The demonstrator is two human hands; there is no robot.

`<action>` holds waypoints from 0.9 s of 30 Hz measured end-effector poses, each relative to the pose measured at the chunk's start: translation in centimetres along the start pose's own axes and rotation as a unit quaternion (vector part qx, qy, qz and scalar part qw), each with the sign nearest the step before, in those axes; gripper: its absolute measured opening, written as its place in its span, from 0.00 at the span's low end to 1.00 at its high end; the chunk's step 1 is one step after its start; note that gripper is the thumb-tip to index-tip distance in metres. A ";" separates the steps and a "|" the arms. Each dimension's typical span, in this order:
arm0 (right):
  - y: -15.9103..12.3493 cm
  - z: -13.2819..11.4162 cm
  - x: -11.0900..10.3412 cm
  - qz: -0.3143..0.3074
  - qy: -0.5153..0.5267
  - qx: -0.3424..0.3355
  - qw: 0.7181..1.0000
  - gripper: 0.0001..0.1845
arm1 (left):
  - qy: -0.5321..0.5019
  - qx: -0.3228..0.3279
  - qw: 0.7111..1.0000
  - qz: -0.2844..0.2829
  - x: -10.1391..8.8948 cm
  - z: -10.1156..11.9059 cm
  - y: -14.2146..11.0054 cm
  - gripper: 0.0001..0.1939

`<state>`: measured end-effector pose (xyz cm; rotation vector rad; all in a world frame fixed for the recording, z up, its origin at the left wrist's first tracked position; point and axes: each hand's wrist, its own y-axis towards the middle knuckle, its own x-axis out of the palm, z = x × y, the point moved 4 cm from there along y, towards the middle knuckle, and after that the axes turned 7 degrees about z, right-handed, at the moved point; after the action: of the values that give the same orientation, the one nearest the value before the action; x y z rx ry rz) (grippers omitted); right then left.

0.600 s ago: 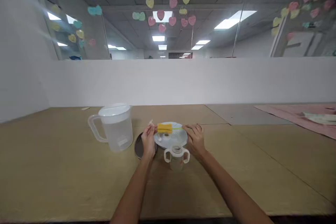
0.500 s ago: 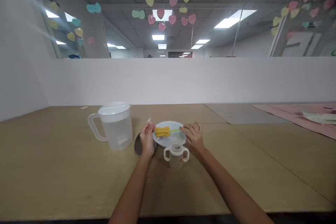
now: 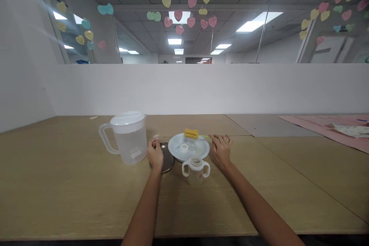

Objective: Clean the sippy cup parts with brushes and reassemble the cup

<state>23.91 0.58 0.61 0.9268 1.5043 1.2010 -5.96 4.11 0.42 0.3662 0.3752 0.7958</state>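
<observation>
My right hand [image 3: 221,150] is closed on the thin green handle of a bottle brush with a yellow sponge head [image 3: 191,133]. The sponge is over the far rim of a pale blue plate [image 3: 173,152]. In my left hand [image 3: 155,157], the fingers pinch a small, whitish translucent piece [image 3: 156,137], too small to name. On the plate lie a white ring cap [image 3: 183,148] and a clear dome-shaped cover [image 3: 191,145]. Nearest me stands an uncapped baby bottle [image 3: 196,175] with two white handles. A dark round tray [image 3: 167,164] is partly behind my left hand.
A translucent lidded pitcher [image 3: 129,140] stands left of my left hand, its handle pointing left. Far right, a pink cloth [image 3: 305,123] holds a white cloth [image 3: 351,130]. A white wall [image 3: 184,88] with a window above it closes the back of the table.
The sponge brush has moved right and away from my left hand, with my right hand drawing back right. My left hand has shifted left with the whitish piece, uncovering the plate's contents.
</observation>
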 end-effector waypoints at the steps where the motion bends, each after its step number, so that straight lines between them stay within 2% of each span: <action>1: -0.1 0.2 0.1 -0.004 -0.007 0.005 1.000 0.17 | 0.025 0.007 0.999 -0.020 0.1 -0.2 0.1 0.14; 4: -0.3 0.7 0.4 -0.012 -0.025 0.016 0.999 0.18 | 0.093 0.021 0.993 -0.075 0.6 -0.6 0.0 0.09; 9: -0.7 1.6 0.9 -0.015 -0.048 0.035 0.998 0.19 | 0.202 0.056 0.969 -0.134 1.0 -0.8 -0.6 0.11; 12: -0.9 1.9 1.1 -0.018 -0.063 0.042 0.997 0.19 | 0.243 0.084 0.954 -0.151 0.9 -0.3 -1.0 0.12; 15: -0.8 1.9 1.1 -0.025 -0.079 0.040 0.996 0.19 | 0.264 0.123 0.946 -0.143 0.5 0.9 -1.3 0.13; 19: -0.5 1.5 0.8 -0.032 -0.085 0.025 0.996 0.19 | 0.238 0.215 0.942 -0.098 0.1 3.6 -2.5 0.15; 21: -0.3 1.1 0.5 -0.026 -0.075 0.019 0.997 0.17 | 0.190 0.284 0.934 -0.101 0.5 5.0 -3.5 0.15; 24: 0.0 0.5 0.0 -0.008 -0.053 0.011 0.999 0.15 | 0.130 0.361 0.906 -0.177 1.5 6.2 -5.3 0.13; 27: 0.3 0.0 -0.5 0.003 -0.031 0.003 1.000 0.13 | 0.116 0.380 0.884 -0.248 2.3 6.2 -6.3 0.13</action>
<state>24.01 0.16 1.00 0.9653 1.4566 1.1631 2.24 0.72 2.52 0.8689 0.9714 0.1494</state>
